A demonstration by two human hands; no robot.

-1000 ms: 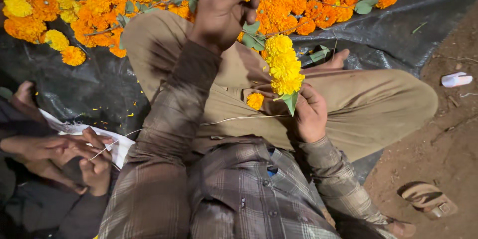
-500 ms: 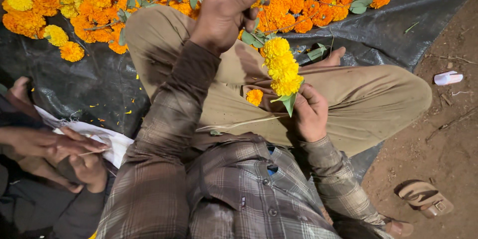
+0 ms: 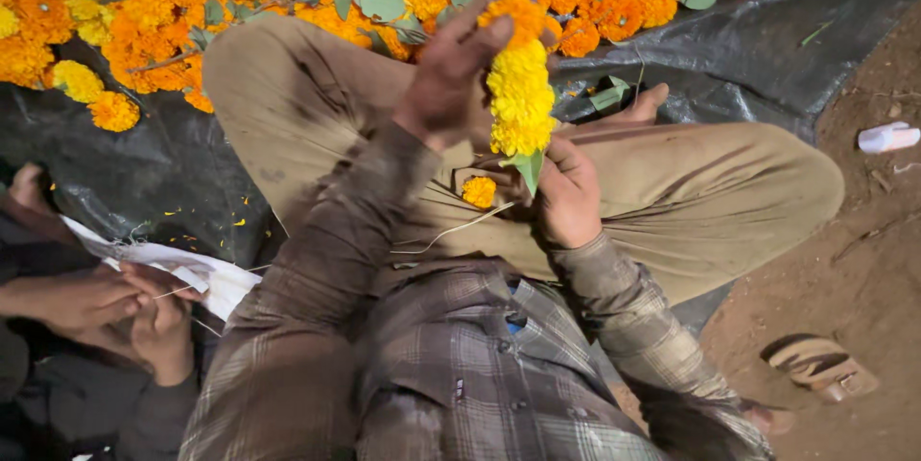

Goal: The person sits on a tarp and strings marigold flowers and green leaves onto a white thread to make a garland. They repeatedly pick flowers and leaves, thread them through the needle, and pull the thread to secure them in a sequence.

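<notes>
Your right hand (image 3: 568, 194) grips the yellow marigold string (image 3: 521, 98) while your left hand (image 3: 451, 77) pinches 1 orange bloom (image 3: 523, 15); loosen, and flowers may slide off.

left hand (image 3: 451, 87): orange marigold (image 3: 523, 12) | right hand (image 3: 568, 197): yellow garland (image 3: 520, 96)

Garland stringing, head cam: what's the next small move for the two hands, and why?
Probably press the orange marigold down onto the strung yellow flowers. The left hand holds that bloom right at the top of the stack, and the right hand has its grip at the stack's leafy base, steadying it. More loose blooms lie in the flower pile ahead.
</notes>
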